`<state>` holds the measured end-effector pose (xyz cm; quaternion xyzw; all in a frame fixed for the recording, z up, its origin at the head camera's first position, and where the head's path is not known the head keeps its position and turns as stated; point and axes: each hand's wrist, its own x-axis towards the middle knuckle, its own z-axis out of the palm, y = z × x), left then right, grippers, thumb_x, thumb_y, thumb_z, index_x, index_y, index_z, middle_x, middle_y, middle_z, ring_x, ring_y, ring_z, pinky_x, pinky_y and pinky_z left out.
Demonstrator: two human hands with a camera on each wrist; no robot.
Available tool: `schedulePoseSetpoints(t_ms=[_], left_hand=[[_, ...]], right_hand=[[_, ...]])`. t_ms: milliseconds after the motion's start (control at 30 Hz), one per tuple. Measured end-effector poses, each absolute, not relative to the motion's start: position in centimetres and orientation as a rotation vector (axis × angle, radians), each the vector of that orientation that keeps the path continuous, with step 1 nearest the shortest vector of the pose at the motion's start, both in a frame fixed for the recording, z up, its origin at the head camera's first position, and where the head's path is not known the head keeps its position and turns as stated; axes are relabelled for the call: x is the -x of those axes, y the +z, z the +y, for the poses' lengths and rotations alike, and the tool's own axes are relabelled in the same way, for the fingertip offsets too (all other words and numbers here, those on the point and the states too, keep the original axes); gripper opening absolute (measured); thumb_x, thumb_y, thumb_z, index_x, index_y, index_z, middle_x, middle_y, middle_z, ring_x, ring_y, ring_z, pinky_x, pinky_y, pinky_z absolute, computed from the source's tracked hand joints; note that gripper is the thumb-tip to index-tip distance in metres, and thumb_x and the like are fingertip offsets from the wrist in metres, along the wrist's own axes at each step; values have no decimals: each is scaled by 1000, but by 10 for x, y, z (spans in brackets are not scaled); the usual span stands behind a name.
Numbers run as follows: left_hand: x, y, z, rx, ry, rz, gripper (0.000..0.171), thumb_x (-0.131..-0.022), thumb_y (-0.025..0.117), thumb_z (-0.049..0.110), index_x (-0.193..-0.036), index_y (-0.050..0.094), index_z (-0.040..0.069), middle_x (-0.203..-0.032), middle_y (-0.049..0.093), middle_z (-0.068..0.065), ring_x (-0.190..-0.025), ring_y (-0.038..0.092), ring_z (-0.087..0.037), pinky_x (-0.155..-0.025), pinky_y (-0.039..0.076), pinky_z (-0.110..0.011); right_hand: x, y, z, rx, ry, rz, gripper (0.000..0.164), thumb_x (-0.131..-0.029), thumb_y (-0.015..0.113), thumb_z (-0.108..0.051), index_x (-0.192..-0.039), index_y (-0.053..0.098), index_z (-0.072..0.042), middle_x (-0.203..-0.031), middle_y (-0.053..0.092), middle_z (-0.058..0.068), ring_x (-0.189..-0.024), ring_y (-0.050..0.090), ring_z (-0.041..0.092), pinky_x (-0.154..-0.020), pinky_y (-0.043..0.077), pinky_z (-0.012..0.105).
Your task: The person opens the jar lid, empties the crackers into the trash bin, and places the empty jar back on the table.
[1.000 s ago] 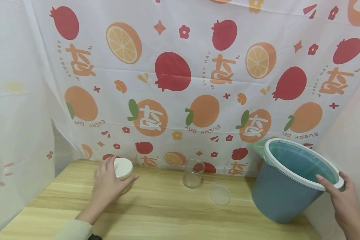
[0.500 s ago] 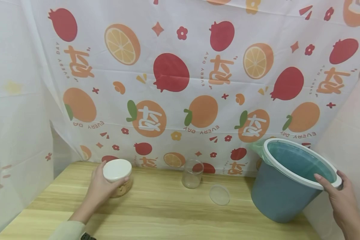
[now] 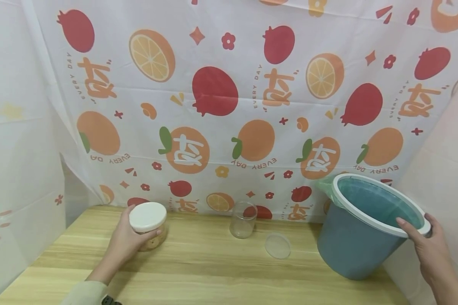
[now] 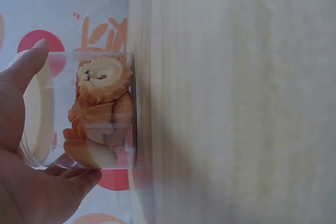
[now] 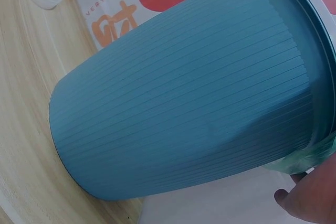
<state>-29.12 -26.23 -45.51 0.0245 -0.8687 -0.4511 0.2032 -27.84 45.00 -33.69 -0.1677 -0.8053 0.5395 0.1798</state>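
My left hand (image 3: 124,237) grips a clear jar (image 3: 152,242) with a white lid (image 3: 148,215) from its left side. Several cookies (image 4: 100,116) show through the wall of that jar in the left wrist view, where the thumb and fingers reach round its lidded end. At the right, my right hand (image 3: 431,252) holds the white rim (image 3: 370,219) of a blue trash bin (image 3: 356,245), thumb over the inner edge and fingers outside. A green bag (image 3: 330,189) lines the bin and hangs over its far left edge. The bin stands tilted on the table.
An uncovered clear jar (image 3: 243,222) stands at the back middle of the wooden table (image 3: 198,271). A translucent round lid (image 3: 277,245) lies flat between it and the bin. Behind them hangs a fruit-printed cloth (image 3: 213,46); pale cloths flank both sides.
My left hand has shifted from over the cookie jar's lid to its left side, uncovering the lid. The right hand keeps its hold on the bin.
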Motion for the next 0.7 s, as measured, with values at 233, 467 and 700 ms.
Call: schedulePoseSetpoints(t_ms=[233, 467, 700], left_hand=[[290, -456, -253, -33, -1294, -2467, 122, -69, 94, 31, -157, 16, -1, -143, 46, -35, -130, 48, -52, -105, 39, -71], [286, -455, -239, 12, -1325, -2494, 124, -69, 94, 34, -157, 15, 0, -145, 46, -33, -131, 48, -50, -107, 39, -70], [282, -455, -217, 122, -1388, -2460, 121, -65, 97, 28, -154, 21, -1, -144, 48, -30, -131, 49, -49, -108, 38, -70]], right_hand=[[279, -337, 451, 483, 1520, -2273, 97, -101, 59, -39, -161, -16, -22, -170, -17, 9, -158, -13, 25, -128, -5, 45], [279, -337, 450, 481, 1527, -2268, 97, -101, 59, -39, -162, -15, -23, -170, -16, 7, -158, -12, 22, -129, -5, 44], [280, -338, 451, 471, 1540, -2250, 96, -101, 59, -38, -162, -14, -24, -171, -15, 6, -158, -12, 19, -128, -6, 43]])
